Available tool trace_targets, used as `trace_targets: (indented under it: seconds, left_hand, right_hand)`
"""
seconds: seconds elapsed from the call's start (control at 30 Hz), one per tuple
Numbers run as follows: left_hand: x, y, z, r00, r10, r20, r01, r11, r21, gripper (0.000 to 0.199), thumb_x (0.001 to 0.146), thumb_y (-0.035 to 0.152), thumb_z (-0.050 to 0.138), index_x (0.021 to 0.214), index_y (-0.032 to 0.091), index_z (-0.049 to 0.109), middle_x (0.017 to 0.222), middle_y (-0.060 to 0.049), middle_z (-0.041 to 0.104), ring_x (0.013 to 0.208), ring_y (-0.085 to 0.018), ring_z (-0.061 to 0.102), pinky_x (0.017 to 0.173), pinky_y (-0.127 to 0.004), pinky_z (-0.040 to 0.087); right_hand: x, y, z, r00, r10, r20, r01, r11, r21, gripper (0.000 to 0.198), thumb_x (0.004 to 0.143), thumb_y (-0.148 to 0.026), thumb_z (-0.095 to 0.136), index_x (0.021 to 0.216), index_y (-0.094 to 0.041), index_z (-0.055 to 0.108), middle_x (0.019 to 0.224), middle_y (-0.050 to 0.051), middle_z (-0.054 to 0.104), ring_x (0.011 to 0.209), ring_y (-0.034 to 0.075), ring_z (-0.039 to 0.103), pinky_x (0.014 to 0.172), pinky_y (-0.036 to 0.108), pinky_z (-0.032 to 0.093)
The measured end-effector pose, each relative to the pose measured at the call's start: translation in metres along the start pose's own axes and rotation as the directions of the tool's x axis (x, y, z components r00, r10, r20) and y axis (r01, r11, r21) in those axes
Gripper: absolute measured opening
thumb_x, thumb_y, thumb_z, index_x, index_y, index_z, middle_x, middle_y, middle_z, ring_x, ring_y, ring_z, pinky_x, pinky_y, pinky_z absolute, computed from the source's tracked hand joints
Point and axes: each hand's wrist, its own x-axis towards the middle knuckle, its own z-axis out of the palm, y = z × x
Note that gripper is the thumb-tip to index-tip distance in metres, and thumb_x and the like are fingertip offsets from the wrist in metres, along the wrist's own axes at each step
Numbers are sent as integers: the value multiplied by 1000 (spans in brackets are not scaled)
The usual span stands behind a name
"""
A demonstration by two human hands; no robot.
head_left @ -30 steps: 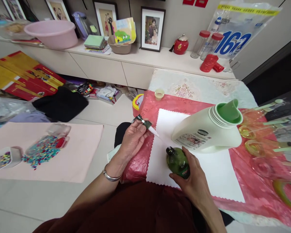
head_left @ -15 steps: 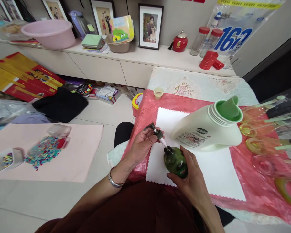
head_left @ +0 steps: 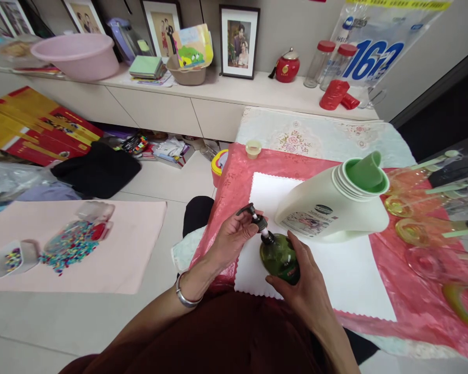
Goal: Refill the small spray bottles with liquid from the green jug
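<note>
Just above the mouth of a green bottle [head_left: 277, 256], my left hand [head_left: 234, 234] pinches a black pump dispenser head [head_left: 259, 222]. The pump's tube is down inside the bottle, and its collar sits close to the black neck; I cannot tell whether they touch. My right hand [head_left: 306, 280] is wrapped round the bottle's right side, keeping it tilted over the white scalloped sheet [head_left: 359, 280]. Behind the bottle stands a large pale detergent jug [head_left: 323, 208] with a green spout in its open top.
A small cup [head_left: 253, 149] stands on the red table cover [head_left: 234, 176]. Several clear beakers [head_left: 413, 231] with sticks line the right side, near a tape roll [head_left: 466, 306]. Colourful beads [head_left: 72, 246] lie on a pink mat [head_left: 128, 249] at left.
My left hand has lowered the pump head, so its white tube has gone down into the bottle and the collar is near the neck. My right hand still grips the bottle.
</note>
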Motion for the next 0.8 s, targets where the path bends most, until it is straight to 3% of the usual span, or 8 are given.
trace_targets:
  seconds: [0.17, 0.57, 0.8]
  left_hand:
    - [-2, -2, 4, 999, -31, 39, 29, 999, 38, 41, 74, 40, 91, 105, 18, 76, 98, -7, 78, 96, -20, 70, 95, -35, 49]
    - [-8, -7, 7, 989, -71, 127, 64, 996, 56, 37, 80, 40, 86, 109, 19, 76, 99, -8, 77, 101, -22, 68, 98, -35, 47]
    - [-6, -5, 16, 994, -107, -35, 108, 994, 25, 47, 57, 39, 100, 93, 17, 77, 85, -1, 68, 79, -14, 60, 75, -26, 45]
  right_hand:
    - [-1, 0, 0, 1000, 17, -5, -17, 1000, 21, 80, 90, -44, 67, 159, -33, 28, 146, 2, 43, 132, 22, 47, 110, 40, 47]
    - [-1, 0, -5, 999, 54, -11, -52, 993, 106, 80, 87, -48, 73, 155, -22, 38, 144, 7, 47, 130, 24, 50, 110, 38, 48]
    - [-5, -2, 0, 998, 63, -27, -60, 991, 117, 82, 86, -47, 74, 156, -21, 40, 145, 8, 46, 132, 26, 49, 112, 41, 47]
